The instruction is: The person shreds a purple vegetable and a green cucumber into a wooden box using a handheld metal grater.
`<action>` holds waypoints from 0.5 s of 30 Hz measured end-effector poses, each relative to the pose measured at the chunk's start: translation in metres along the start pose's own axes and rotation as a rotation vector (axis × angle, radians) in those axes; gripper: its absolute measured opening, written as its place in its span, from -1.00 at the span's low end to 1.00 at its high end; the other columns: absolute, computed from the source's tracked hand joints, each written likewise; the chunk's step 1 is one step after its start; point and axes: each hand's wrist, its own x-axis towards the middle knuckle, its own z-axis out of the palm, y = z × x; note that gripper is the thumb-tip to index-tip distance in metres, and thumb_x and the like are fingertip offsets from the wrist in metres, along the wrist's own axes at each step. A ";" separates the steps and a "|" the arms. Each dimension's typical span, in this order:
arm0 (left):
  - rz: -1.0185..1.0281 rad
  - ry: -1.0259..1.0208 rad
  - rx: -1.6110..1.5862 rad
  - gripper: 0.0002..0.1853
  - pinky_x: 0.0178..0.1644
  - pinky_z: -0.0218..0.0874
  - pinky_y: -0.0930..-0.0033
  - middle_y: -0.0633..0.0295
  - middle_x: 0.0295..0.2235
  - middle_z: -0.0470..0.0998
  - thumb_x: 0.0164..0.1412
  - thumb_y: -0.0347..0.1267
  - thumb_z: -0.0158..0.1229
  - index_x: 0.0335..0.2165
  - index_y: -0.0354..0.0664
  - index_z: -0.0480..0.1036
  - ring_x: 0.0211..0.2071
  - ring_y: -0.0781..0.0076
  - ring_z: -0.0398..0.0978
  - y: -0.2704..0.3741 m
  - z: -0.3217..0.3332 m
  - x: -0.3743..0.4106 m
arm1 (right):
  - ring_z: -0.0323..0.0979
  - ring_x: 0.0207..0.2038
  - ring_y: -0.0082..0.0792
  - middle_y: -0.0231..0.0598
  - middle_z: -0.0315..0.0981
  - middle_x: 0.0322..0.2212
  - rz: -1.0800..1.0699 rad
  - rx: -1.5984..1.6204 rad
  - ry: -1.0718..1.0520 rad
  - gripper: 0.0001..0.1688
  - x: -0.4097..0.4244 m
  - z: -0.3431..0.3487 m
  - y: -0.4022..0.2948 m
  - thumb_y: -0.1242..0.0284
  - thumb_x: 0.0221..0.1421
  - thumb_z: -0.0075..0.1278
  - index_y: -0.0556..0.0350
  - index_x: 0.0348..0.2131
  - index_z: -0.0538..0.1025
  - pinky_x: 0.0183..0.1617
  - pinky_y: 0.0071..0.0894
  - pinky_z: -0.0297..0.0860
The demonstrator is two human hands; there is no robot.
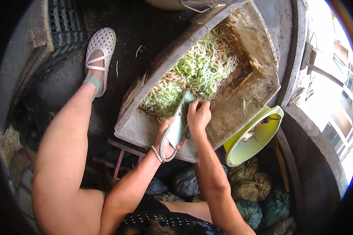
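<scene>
My left hand [167,136] grips the looped handle end of a pale green grater [176,132], which slants down into a worn, dirt-stained trough [261,73]. My right hand [199,114] is curled at the grater's right side, near its lower end. Whatever may lie within its fingers is hidden from above. Pale green and white vegetable shreds [207,66] lie heaped in the trough beyond the grater. A smaller heap of shreds [164,97] sits left of it, with browner shreds between and behind.
A yellow-green plastic basin [253,138] leans tilted against the trough's right side, holding some scraps. Several tied plastic bags [253,188] lie below it. A metal frame [119,164] stands near the trough's front corner. A dark plastic crate [66,26] is at upper left, near my shoe [101,50].
</scene>
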 end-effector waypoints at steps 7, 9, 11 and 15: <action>0.079 0.064 -0.092 -0.53 -0.59 0.14 0.45 0.28 -0.49 0.43 0.09 0.09 -0.09 -0.29 -0.06 0.37 -0.55 0.37 0.39 -0.006 0.001 -0.002 | 0.45 -0.52 0.16 0.14 0.44 -0.59 0.019 0.037 0.014 -0.73 -0.021 0.005 -0.005 0.33 0.09 -0.07 0.22 -0.40 0.35 -0.44 -0.01 0.38; 0.021 0.072 -0.034 -0.53 -0.71 0.05 0.49 0.29 -0.53 0.41 0.07 0.11 -0.08 -0.32 -0.03 0.37 -0.64 0.36 0.36 -0.005 0.005 -0.002 | 0.42 -0.54 0.20 0.13 0.45 -0.59 0.053 -0.097 0.019 -0.64 0.024 0.017 0.007 0.24 0.12 -0.12 0.24 -0.40 0.36 -0.44 0.06 0.34; 0.020 0.079 -0.035 -0.53 -0.71 0.05 0.50 0.29 -0.54 0.41 0.07 0.11 -0.09 -0.32 -0.03 0.37 -0.63 0.36 0.37 0.000 0.005 -0.004 | 0.43 -0.53 0.19 0.12 0.45 -0.59 0.027 -0.048 0.001 -0.68 0.003 0.007 0.008 0.28 0.11 -0.10 0.23 -0.40 0.35 -0.44 0.03 0.34; 0.179 -0.012 -0.209 -0.51 -0.35 0.30 0.40 0.26 -0.38 0.47 0.15 0.04 -0.14 -0.23 -0.14 0.38 -0.39 0.39 0.44 -0.005 -0.018 0.006 | 0.48 -0.49 0.09 0.07 0.46 -0.57 -0.221 0.206 -0.101 -0.73 -0.094 -0.031 -0.026 0.38 0.05 -0.02 0.24 -0.33 0.36 -0.41 -0.10 0.40</action>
